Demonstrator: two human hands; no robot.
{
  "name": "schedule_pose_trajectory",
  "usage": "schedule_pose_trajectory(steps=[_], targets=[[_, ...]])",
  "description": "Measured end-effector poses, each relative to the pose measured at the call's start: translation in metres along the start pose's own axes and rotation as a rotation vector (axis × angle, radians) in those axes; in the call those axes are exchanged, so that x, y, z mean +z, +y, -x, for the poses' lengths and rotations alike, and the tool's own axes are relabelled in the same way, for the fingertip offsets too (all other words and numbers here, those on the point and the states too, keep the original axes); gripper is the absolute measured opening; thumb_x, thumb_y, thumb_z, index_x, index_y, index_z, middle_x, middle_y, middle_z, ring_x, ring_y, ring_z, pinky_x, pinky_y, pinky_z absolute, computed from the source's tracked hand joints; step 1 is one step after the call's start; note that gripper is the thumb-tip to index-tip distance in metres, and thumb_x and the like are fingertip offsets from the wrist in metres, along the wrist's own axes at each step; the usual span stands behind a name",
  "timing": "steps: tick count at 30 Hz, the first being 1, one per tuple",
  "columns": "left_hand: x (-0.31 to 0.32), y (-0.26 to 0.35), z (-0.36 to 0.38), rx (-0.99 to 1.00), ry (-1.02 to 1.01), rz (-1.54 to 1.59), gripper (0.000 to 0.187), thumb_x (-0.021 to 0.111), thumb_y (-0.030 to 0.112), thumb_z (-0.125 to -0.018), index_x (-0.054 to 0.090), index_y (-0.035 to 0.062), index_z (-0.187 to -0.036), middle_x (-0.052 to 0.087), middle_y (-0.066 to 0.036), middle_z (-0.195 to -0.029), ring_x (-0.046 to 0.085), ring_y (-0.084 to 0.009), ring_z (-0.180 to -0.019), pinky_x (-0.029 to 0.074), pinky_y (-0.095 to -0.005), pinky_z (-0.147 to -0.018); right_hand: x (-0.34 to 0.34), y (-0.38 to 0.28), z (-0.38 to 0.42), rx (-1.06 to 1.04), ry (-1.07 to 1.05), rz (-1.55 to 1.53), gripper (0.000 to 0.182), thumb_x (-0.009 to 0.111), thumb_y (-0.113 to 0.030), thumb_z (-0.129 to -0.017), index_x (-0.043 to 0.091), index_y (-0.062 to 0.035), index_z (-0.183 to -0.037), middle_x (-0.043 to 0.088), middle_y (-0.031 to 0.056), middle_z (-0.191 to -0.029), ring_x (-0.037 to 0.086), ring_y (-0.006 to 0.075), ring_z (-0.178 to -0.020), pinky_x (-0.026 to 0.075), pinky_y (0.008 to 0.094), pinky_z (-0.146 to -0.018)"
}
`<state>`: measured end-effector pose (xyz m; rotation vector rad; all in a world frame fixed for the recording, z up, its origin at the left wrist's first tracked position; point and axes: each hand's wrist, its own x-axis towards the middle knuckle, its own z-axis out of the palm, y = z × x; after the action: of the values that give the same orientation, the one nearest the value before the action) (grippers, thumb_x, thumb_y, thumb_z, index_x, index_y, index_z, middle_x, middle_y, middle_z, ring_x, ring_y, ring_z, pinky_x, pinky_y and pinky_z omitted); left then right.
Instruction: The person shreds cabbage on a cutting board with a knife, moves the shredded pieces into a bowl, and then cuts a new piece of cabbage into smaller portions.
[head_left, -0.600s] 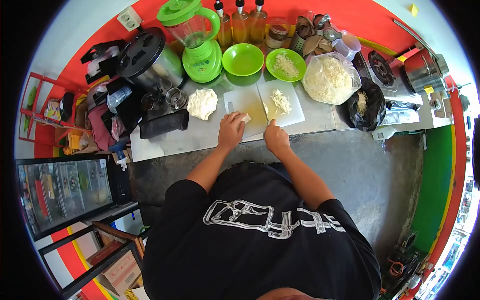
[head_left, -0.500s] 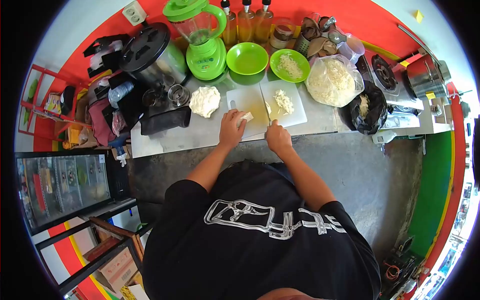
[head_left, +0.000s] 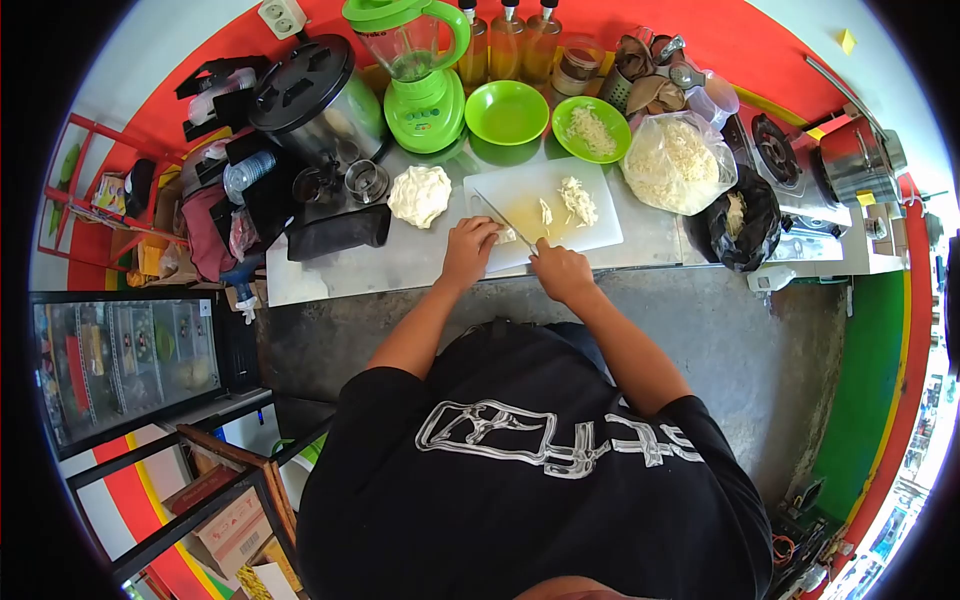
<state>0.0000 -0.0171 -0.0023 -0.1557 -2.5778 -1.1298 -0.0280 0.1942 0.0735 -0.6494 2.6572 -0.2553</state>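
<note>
Knife (head_left: 505, 220) has swung over since the earlier frame; blade pointed nearly straight up-frame, away from the food, now it slants to upper left, alongside the pale block (head_left: 507, 236); background sits a bit further right too, prob. a head turn.

Head view: pale block is nr centre of frame, on the lower left part of the white cutting board (head_left: 600, 234), just R of the L hand (head_left: 468, 252); chopped pcs (head_left: 578, 202) lie to the upper right of it, w/ a small sliver (head_left: 546, 211) between; green plate (head_left: 556, 138) w/ shreds is top centre-right, white lump (head_left: 420, 196) left of the board on the metal surface (head_left: 325, 286).

Risks, my judgement: blade is v. close to the L fingertips, so a slip of block or edge could nick them; board looks damp, so the block might skid; a hard sideways push could send pcs off the near edge.

Fingers: L ones curled, closed over the block, pinning it, thumb mostly hidden; R hand (head_left: 562, 270) wrapped tight round the knife handle, no gap seen; exact blade-to-block contact too small to tell.
</note>
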Motion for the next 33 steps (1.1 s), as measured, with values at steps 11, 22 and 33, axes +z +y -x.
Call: schedule_pose_trajectory(steps=[11,22,33], targets=[[-0.003,0.002,0.001,0.01,0.021,-0.085,0.019,0.074,0.014,-0.084,0.077,0.014,-0.103,0.064,-0.003,-0.106,0.054,-0.0292,-0.103,0.042,-0.0405,-0.094,0.028,-0.003,-0.004,0.11,0.061,-0.024,0.037,0.05,-0.04,-0.103,0.058,-0.0034,-0.102,0.073,0.0202,-0.085,0.073,0.0378,-0.083,0.057,0.0481,-0.074],[0.001,-0.003,0.0,-0.028,0.049,-0.023,0.018,0.077,0.014,-0.081,0.078,0.016,-0.099,0.063,-0.001,-0.101,0.054,-0.0273,-0.101,0.041,-0.0397,-0.093,0.014,-0.022,0.022,0.149,0.035,-0.005,0.04,0.045,-0.039,-0.105,0.06,-0.0022,-0.1,0.073,0.02,-0.085,0.074,0.0355,-0.084,0.058,0.0465,-0.075],[0.001,-0.011,-0.001,-0.091,-0.011,0.012,0.017,0.078,0.016,-0.079,0.072,0.009,-0.094,0.069,-0.005,-0.101,0.057,-0.0307,-0.103,0.041,-0.0429,-0.091,0.012,-0.028,-0.005,0.101,0.048,0.037,0.035,0.05,-0.038,-0.104,0.058,-0.0038,-0.101,0.074,0.0172,-0.083,0.075,0.0322,-0.08,0.059,0.0435,-0.071]])
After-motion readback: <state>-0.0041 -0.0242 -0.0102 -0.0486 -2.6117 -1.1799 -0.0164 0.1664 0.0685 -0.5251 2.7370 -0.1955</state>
